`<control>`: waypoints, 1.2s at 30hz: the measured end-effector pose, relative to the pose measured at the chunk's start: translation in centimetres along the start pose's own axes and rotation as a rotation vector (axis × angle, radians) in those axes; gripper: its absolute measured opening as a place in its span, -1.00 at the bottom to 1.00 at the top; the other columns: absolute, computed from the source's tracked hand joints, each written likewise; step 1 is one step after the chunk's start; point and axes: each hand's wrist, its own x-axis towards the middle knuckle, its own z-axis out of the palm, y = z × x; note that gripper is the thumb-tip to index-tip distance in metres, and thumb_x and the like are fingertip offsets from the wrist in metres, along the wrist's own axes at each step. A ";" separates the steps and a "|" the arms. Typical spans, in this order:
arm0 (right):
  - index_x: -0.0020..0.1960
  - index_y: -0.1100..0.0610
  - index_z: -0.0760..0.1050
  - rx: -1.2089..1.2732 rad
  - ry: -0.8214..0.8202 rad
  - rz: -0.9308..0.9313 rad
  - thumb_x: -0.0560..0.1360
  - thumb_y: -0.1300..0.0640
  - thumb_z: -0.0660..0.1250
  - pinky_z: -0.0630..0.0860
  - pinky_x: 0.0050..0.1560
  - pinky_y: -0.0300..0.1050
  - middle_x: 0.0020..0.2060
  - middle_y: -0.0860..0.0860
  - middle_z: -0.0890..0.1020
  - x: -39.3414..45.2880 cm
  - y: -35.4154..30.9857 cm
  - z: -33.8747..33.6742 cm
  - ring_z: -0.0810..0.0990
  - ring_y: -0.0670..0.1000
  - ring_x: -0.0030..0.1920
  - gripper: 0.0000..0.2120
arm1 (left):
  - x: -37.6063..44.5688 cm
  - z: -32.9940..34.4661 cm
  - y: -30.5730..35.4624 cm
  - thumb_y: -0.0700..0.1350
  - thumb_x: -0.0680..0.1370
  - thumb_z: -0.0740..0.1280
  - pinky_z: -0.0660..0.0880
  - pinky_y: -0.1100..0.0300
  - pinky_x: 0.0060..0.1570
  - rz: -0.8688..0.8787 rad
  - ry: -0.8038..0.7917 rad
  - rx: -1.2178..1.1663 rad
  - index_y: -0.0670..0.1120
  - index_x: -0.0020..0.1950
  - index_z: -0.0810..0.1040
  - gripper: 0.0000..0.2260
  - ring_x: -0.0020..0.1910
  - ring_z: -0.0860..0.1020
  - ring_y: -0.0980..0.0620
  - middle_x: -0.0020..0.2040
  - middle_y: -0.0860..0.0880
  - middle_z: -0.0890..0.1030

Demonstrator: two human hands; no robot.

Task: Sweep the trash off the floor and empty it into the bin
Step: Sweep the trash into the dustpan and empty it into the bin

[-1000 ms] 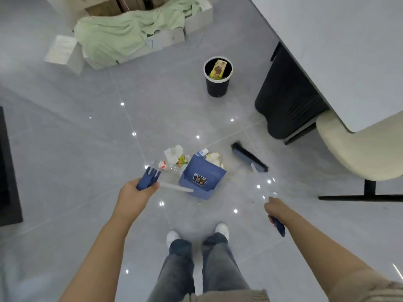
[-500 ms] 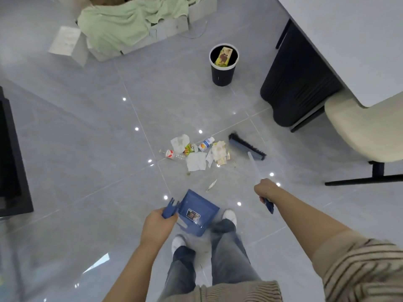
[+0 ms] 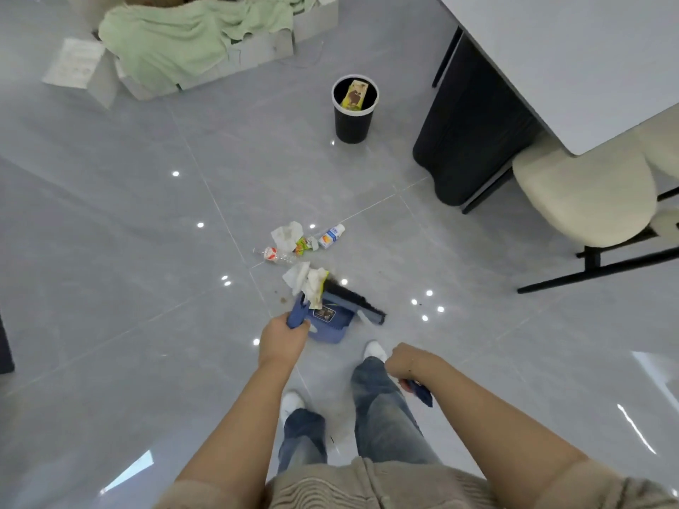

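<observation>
My left hand grips the blue handle of a blue dustpan that sits on the grey floor by my feet. My right hand grips the blue end of the broom handle. The black broom head lies across the dustpan's mouth, pushing crumpled white paper into it. Further out on the floor lie a crushed clear bottle, a white tissue, a small colourful wrapper and a small white bottle. The black bin with a white rim stands beyond, a carton inside it.
A black cabinet stands under a white table at the right, with a cream chair beside it. Cardboard boxes draped in green cloth sit at the back left. Brown crumbs dot the floor near the dustpan.
The broom head swept towards me, dragging the white paper into the dustpan. My right hand pulled back to my right leg. The dustpan moved forward towards the trash.
</observation>
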 end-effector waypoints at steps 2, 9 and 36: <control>-0.58 0.25 0.40 -0.037 0.003 0.025 0.49 0.33 0.07 0.35 -0.46 -0.23 -0.64 0.13 0.52 -1.1 0.2 -1.4 0.42 0.00 -0.69 -0.52 | 0.0 -0.3 -0.7 -0.18 0.49 0.33 0.26 0.19 -0.39 0.012 -0.007 0.013 -0.05 -0.35 0.45 -0.79 -0.41 0.36 0.02 -0.44 -0.01 0.42; -0.27 0.29 0.38 0.128 0.142 0.051 0.55 0.28 0.03 0.40 -0.47 -0.21 -0.57 0.13 0.48 -2.5 1.4 -5.8 0.43 0.10 -0.55 -0.72 | -0.4 -2.6 -3.4 -0.13 0.50 0.33 0.31 0.20 -0.34 -0.010 0.010 -0.027 -0.06 -0.30 0.49 -0.83 -0.34 0.43 -0.04 -0.37 -0.06 0.50; 0.15 0.29 0.44 -0.180 0.036 -0.003 0.54 0.24 0.09 0.39 -0.39 -0.22 -0.12 0.15 0.61 1.5 -1.8 -1.1 0.46 0.02 -0.38 -0.74 | 1.9 -1.8 -1.6 -0.17 0.47 0.30 0.33 0.22 -0.33 -0.053 -0.025 0.054 -0.03 -0.31 0.47 -0.85 -0.28 0.49 -0.08 -0.29 -0.10 0.54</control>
